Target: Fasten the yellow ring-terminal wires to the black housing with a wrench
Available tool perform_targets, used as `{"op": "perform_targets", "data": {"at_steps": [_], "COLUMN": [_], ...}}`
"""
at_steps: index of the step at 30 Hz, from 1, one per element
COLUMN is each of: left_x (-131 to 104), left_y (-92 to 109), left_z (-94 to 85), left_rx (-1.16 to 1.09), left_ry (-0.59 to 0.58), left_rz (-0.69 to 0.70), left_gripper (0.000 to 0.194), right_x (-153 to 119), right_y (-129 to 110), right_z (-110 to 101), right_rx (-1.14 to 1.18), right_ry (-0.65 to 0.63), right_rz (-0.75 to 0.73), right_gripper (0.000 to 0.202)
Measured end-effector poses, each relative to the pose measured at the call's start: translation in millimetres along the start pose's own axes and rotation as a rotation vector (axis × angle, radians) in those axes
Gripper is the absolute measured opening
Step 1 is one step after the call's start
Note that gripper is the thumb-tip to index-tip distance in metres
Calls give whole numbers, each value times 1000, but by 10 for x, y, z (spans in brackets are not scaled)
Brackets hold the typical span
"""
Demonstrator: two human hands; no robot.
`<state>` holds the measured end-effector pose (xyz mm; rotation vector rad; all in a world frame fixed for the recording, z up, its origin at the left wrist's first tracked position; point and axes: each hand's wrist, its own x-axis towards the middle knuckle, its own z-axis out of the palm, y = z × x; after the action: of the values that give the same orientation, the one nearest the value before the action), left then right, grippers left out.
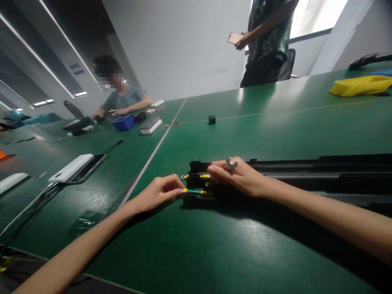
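A long black channel-like housing (294, 167) lies on the green table, its near end at the middle of the view. At that end my left hand (162, 190) pinches the tip of a short green-and-yellow wire (194, 191). The wire runs rightward to the end of the housing. Just behind it, a yellow-sleeved lead with a ring terminal (183, 177) sticks out. My right hand (237, 175), with a ring on one finger, is closed over the housing's end. Whatever lies between its fingertips is hidden.
A small black cube (212, 119) stands behind the housing. To the left, a white power bank (71, 168) and a phone lie with cables. Farther back are a blue bin (123, 122), a seated person and a standing person holding a phone. A yellow tray (361, 85) is at far right.
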<state>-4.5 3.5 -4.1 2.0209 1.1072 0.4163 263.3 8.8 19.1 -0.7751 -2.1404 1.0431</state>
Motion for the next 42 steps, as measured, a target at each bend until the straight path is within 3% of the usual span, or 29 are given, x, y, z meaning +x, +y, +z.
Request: {"op": "perform_targets", "data": {"at_steps": [9, 42], "left_x": [3, -7], "left_y": [-14, 36], "left_z": [-3, 0], "left_rx": [-9, 2], "left_ry": [-9, -6], "left_rz": [7, -8], "left_gripper": [15, 17], "right_x": [-5, -2], "right_y": [-33, -8], "right_z": [-4, -5], "right_rx": [70, 10], "right_ry": [-68, 1], "right_rz": [-16, -18], "right_gripper": [49, 46]}}
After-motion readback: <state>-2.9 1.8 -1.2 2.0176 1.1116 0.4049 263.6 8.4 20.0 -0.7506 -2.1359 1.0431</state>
